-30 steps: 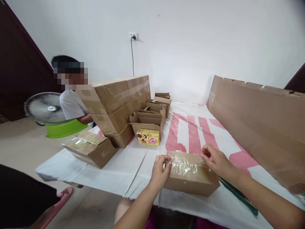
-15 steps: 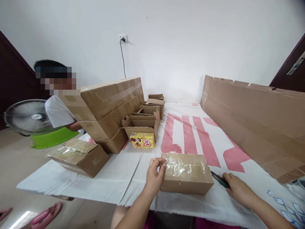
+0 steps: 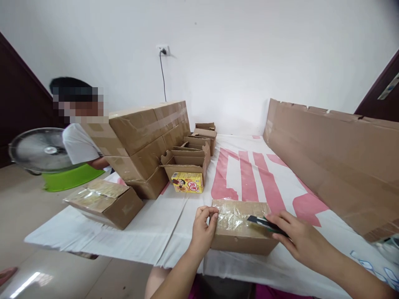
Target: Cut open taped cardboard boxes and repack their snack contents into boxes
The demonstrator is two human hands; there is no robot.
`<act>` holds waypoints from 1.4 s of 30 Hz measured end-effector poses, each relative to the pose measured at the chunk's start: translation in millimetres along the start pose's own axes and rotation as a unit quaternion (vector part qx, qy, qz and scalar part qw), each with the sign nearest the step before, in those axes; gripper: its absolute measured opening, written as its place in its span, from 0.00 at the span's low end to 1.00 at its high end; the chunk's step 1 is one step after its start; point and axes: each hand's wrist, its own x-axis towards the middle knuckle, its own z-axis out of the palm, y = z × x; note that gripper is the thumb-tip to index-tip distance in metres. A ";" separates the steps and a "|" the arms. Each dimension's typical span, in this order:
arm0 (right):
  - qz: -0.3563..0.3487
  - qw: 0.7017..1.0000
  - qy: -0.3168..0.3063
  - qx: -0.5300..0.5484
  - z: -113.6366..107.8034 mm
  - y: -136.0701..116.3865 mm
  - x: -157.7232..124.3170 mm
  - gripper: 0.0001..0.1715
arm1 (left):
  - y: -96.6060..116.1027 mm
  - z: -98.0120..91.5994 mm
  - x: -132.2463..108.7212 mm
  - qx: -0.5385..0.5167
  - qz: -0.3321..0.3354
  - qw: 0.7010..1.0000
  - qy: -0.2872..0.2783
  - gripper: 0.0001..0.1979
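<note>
A small cardboard box (image 3: 246,244) lies in front of me on the cloth-covered table, with shiny clear tape (image 3: 230,218) across its top. At its upper left corner my left hand (image 3: 203,226) is closed, thumb and forefinger gripping the edge; whether a bit of tape is between them I cannot tell. My right hand (image 3: 294,234) is wrapped round a dark utility knife (image 3: 264,223). The knife points left over the right part of the box top. Whether its tip touches the tape is unclear.
A second taped box (image 3: 107,203) sits at the table's left corner. Behind it rise stacked cartons (image 3: 140,133). Opened boxes (image 3: 187,160) stand in a row, a yellow packet (image 3: 187,182) before them. A cardboard panel (image 3: 330,162) lines the right side. A person (image 3: 77,141) sits left, near a fan (image 3: 39,149).
My right hand has brought the utility knife up and left, from beside the box to over its top. My left hand has stayed at the box's left corner.
</note>
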 end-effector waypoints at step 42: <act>0.060 0.983 -0.138 0.103 -2.5 -36.9 26.8 0.17 | 6.1 2.1 -2.0 0.018 0.052 0.998 0.019 0.06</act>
